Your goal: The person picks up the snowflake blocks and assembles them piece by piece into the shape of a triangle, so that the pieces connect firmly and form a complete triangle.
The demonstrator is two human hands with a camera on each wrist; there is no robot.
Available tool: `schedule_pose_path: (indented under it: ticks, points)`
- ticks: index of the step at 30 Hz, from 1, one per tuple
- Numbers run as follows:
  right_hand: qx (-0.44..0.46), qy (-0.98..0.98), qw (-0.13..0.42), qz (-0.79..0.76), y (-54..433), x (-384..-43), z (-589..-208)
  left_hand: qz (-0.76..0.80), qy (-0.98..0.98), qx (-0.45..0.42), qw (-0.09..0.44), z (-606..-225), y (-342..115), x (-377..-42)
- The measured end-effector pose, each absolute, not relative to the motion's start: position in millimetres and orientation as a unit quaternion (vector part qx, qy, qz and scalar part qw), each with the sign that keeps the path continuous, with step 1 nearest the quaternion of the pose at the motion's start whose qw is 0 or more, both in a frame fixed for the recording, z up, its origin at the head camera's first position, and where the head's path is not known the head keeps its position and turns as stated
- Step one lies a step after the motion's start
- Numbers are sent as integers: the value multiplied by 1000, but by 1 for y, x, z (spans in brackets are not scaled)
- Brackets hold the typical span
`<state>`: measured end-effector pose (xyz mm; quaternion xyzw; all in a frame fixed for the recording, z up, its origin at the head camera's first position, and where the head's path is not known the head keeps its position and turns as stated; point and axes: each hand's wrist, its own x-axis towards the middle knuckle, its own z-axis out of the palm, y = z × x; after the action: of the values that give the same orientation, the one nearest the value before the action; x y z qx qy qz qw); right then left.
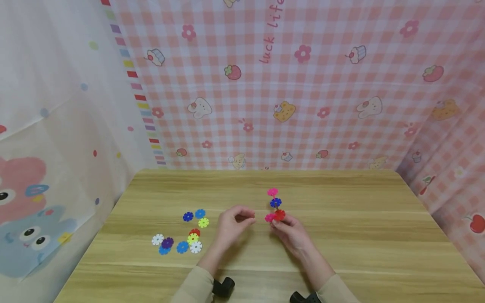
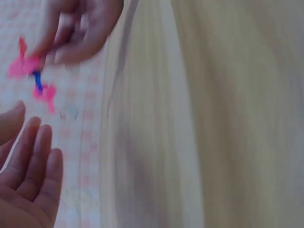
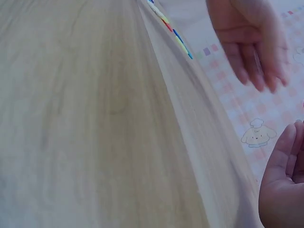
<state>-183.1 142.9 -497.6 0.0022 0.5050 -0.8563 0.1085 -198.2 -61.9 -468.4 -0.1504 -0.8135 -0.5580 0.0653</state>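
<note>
My right hand (image 1: 293, 235) pinches the lower end of a joined chain of notched plastic snowflake discs. In it are a red disc (image 1: 280, 215), a pink disc (image 1: 270, 217), a blue disc (image 1: 275, 203) and another pink disc (image 1: 273, 192) on top. To the left, a short gap away, my left hand (image 1: 231, 223) holds nothing. Its thumb and fingers stand apart in the left wrist view, where the joined discs (image 2: 24, 66) hang just beyond the left fingertips. The right wrist view cuts off the right hand (image 3: 285, 180) at the edge, hiding the chain.
Loose discs lie flat left of my left hand: a purple disc (image 1: 167, 243), a white disc (image 1: 195, 247), a light blue disc (image 1: 182, 247), a yellow disc (image 1: 203, 222) and several others, some overlapping. The wooden table (image 1: 360, 235) ends at a pink checked cloth (image 1: 257, 97).
</note>
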Motion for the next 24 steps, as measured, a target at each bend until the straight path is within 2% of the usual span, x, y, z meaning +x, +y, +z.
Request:
schedule_pose_path:
  ticks: [14,24]
  points:
    - [50,499,108,-859,145,-182,-494,-468,-878,-86,55,-468,-156,-210]
    - [27,488,102,-867,147,-182,-496,-459,-882,-99,-33,-468,-214,-202]
